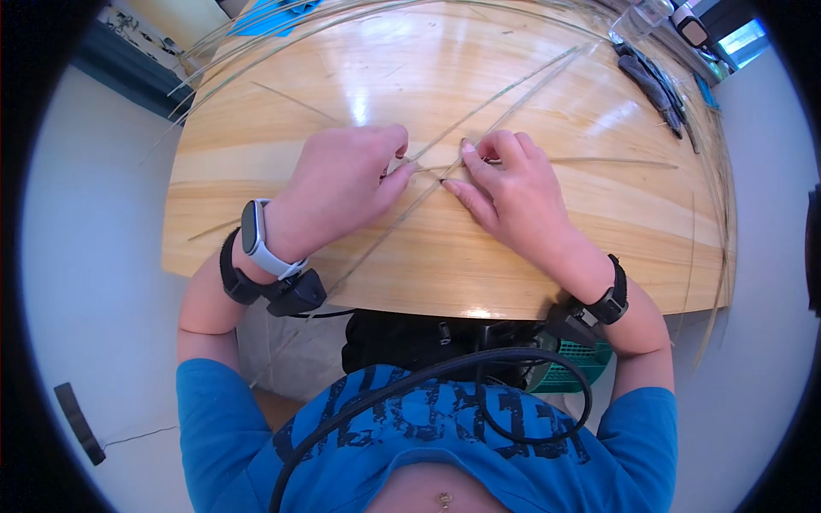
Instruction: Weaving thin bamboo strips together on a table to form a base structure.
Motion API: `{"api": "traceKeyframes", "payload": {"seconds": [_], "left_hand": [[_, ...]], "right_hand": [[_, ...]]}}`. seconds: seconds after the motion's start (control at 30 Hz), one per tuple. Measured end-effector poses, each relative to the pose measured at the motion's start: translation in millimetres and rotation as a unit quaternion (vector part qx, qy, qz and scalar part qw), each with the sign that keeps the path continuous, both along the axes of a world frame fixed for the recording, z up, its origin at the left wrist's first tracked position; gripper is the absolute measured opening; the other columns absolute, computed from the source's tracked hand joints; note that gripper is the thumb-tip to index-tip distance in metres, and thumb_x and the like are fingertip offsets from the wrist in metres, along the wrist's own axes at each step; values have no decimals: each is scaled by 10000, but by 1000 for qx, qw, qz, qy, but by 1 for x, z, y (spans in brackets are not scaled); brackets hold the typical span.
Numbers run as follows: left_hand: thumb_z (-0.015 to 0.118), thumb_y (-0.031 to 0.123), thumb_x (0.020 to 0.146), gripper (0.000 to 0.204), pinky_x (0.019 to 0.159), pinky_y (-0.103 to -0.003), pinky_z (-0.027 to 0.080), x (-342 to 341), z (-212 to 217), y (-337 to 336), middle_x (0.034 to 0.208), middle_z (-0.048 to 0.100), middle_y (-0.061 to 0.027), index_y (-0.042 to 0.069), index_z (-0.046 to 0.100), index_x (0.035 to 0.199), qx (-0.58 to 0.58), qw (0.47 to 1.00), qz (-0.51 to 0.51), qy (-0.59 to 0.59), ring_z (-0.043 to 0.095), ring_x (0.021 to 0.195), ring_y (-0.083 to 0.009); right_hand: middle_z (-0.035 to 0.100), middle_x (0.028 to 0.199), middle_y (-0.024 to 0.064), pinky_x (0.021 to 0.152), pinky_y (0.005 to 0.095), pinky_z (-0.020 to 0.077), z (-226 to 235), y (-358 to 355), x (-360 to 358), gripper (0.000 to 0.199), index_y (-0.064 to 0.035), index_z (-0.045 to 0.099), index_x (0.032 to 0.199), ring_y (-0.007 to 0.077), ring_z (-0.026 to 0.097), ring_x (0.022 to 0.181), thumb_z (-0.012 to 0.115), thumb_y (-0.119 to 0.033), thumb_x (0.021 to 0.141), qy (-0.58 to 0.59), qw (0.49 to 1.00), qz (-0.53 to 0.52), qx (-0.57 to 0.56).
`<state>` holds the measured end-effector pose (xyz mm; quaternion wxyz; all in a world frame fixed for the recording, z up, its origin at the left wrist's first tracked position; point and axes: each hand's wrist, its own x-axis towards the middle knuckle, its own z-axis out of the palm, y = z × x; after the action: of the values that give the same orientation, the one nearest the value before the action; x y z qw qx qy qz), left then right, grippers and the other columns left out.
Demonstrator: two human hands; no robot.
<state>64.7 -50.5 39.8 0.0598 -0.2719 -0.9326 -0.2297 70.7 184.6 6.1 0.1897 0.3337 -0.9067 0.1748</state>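
Several thin straw-coloured strips, like split bamboo or dry stems, cross in front of me. My left hand [346, 175] is closed, thumb and forefinger pinching a strip just left of the crossing. One long strip [402, 221] runs diagonally from the far right down to the table's near edge. Another diagonal strip [492, 99] reaches my left fingertips. Just right of the crossing, my right hand [522, 184] has curled fingers, with thumb and forefinger around a sideways strip [611, 161] that sticks out beyond the hand. The exact finger contact is partly hidden.
The wooden table [265, 192] has a curved edge. More long strips [725, 205] hang over its right side. Dark slender items [650, 84], a clear container [643, 17] and a blue sheet [274, 17] lie toward the back. A black cable [376, 386] loops near my body.
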Motion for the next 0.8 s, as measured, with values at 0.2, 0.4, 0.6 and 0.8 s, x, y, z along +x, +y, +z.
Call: {"api": "traceKeyframes", "payload": {"seconds": [0.2,0.4,0.6,0.8], "left_hand": [[658,135,884,110,579,-366,490,0,-8,-2,722,640,-128,33,617,880,17,999,11,28,645,638,-276],[648,96,871,79,617,-393,497,1,-8,-2,796,642,-139,41,612,915,58,998,11,10,647,700,-306],[662,128,861,111,657,-411,505,6,-14,13,833,631,-143,51,620,928,9,998,4,63,636,758,-327],[729,294,830,311,657,-406,511,8,-19,19,872,588,-127,47,591,960,11,995,-2,95,617,816,-314]], "right_hand": [[550,942,70,765,375,455,1,-1,1,377,-17,694,1054,246,535,922,737,-313,825,-4,1000,-17,10],[546,928,58,755,374,434,-1,-1,1,384,-34,701,1053,236,529,928,734,-342,827,-1,999,-31,12],[546,914,46,740,376,420,-3,-2,-1,389,-40,705,1046,230,525,920,725,-368,837,8,999,-52,13],[552,915,46,739,377,418,-5,-2,-2,392,-45,709,1038,229,528,924,723,-379,833,14,998,-56,10]]}}
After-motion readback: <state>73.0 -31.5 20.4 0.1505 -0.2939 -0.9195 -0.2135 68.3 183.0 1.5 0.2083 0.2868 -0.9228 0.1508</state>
